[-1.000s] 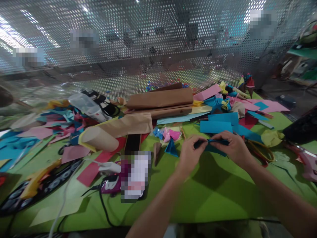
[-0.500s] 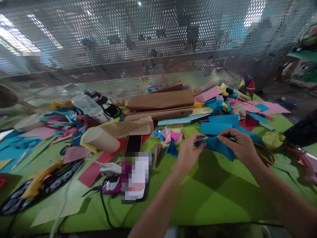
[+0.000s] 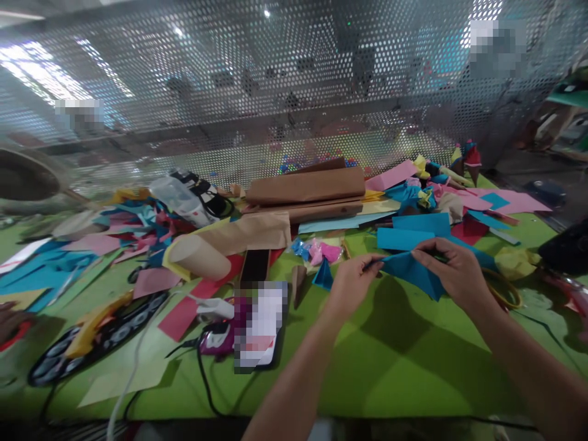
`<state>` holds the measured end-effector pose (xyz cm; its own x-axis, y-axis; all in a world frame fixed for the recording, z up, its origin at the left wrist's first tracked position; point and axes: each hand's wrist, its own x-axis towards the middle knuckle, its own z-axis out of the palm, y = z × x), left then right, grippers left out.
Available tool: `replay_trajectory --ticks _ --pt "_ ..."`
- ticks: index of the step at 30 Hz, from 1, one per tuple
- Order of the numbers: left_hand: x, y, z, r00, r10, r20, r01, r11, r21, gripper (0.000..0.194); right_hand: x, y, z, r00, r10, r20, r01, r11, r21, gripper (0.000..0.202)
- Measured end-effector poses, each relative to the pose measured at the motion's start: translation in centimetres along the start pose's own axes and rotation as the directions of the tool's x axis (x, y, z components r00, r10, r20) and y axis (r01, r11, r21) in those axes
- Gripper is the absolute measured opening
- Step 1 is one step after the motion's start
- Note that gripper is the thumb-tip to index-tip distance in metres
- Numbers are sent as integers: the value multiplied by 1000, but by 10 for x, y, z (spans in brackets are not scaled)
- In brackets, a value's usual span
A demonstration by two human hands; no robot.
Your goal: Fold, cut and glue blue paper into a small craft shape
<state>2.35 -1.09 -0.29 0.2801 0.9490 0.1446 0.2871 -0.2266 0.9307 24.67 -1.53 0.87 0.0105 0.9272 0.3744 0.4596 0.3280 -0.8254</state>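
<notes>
A piece of blue paper (image 3: 416, 275) is stretched between my two hands, a little above the green table. My left hand (image 3: 353, 285) pinches its left corner between thumb and fingers. The upper right edge is gripped by my right hand (image 3: 452, 266), thumb in front, fingers partly hidden behind. To the left of my left hand stands a small blue paper cone (image 3: 323, 275), with a brown paper cone (image 3: 298, 283) beside it. Behind the held paper lie more blue paper sheets (image 3: 405, 237).
A phone (image 3: 264, 331) and a purple device (image 3: 218, 340) with cables lie left of my arms. Rolled brown paper (image 3: 305, 185) lies at the back before a perforated metal screen (image 3: 285, 79). Paper scraps (image 3: 138, 217), a paper tube (image 3: 199, 257) and a yellow-handled tool (image 3: 98, 321) are further left.
The whole view has shifted slightly, with the table's things now further right. My left hand has moved outward a little along the blue paper's left corner; both hands keep hold of it.
</notes>
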Motion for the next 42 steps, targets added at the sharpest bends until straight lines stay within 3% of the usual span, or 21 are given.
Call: replay_trajectory --ticks 10,20,30,34,38,42 --pt "1 5 -8 998 -56 36 56 998 -8 20 0 -6 -1 998 -63 20 64 996 -62 25" --pt "0 6 -4 997 59 53 -64 994 88 22 -3 -7 3 985 -165 58 170 979 -112 16" --pt "-1 6 -6 998 -2 66 0 1000 23 19 -4 -11 4 988 -146 51 151 982 -112 22" --pt "-2 10 -7 998 50 41 -56 988 147 19 -3 -11 3 973 -206 104 222 959 -177 17" --pt "-5 17 -6 985 153 74 -170 913 371 18 -4 -12 6 940 -286 185 331 896 -297 11" --pt "-7 21 -5 976 185 118 -218 876 430 17 -5 -10 8 939 -257 229 318 903 -288 11"
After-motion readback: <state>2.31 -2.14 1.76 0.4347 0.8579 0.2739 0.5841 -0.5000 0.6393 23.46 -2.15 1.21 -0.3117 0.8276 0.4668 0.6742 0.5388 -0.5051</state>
